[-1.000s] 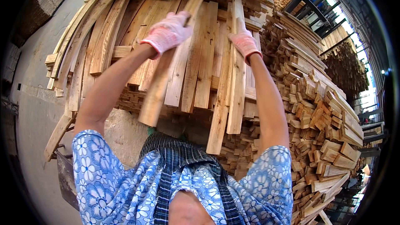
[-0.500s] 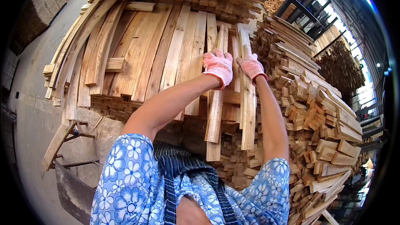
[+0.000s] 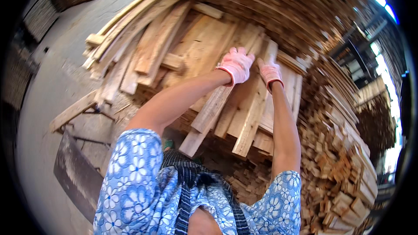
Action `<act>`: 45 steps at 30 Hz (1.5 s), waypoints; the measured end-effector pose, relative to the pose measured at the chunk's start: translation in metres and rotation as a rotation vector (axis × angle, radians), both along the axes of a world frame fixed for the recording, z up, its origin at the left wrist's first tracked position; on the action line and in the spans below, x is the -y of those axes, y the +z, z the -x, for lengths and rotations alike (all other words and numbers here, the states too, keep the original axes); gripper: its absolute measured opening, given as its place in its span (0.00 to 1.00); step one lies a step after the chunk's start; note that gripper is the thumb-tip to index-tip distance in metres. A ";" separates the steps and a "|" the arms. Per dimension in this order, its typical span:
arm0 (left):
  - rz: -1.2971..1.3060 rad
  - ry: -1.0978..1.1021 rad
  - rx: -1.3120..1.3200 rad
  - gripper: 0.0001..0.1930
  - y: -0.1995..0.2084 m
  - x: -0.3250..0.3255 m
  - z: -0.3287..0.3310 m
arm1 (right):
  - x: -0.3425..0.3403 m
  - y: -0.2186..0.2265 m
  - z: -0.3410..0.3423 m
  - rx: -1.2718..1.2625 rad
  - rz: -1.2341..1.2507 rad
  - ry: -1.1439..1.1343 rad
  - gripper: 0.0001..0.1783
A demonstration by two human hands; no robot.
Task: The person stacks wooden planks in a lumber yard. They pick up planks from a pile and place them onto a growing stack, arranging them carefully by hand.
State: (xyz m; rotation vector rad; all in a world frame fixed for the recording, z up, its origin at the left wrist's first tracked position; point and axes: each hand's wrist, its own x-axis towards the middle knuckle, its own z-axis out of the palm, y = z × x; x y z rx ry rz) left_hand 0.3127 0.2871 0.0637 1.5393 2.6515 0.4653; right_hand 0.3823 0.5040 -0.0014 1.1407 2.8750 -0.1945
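My left hand [image 3: 237,64], in a pink and white knit glove, lies over a narrow wooden plank [image 3: 212,109] with its fingers spread. A second plank [image 3: 195,139] sticks out from beneath that one toward me. My right hand [image 3: 270,74], gloved alike, is closed around the side of another long plank [image 3: 249,132], its thumb on the left edge. The far end of this plank shows beyond the hand; its near end overhangs the stack. Beneath both hands lies a layer of side-by-side boards [image 3: 204,39]. The right fingers' undersides are hidden.
Loose planks [image 3: 148,30] lie crosswise at the stack's left end. A tall lumber stack [image 3: 261,0] rises behind. Piled short wood pieces [image 3: 339,148] fill the right side. At the left, a low frame [image 3: 74,111] and a dark metal sheet [image 3: 76,172] stand on the concrete floor [image 3: 39,148].
The view has turned, and the stack appears swung round and tilted. The planks under my hands now slant to the lower left. My left fingers have spread from their earlier curl.
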 end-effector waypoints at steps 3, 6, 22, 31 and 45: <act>-0.090 0.040 0.131 0.28 -0.017 0.005 0.015 | -0.001 -0.009 0.005 -0.010 -0.027 0.140 0.37; -0.231 0.041 0.175 0.29 0.000 0.030 0.034 | -0.003 0.000 -0.015 -0.255 0.075 0.007 0.37; -0.274 0.049 0.434 0.28 0.012 -0.070 -0.066 | -0.020 0.009 -0.058 -1.199 1.493 -0.354 0.39; 0.025 -0.552 0.151 0.20 0.061 0.003 -0.028 | -0.013 0.005 -0.118 -0.618 0.341 -0.180 0.31; 0.421 0.340 -0.247 0.44 0.057 0.225 0.092 | -0.031 0.002 -0.108 -0.416 0.092 0.020 0.28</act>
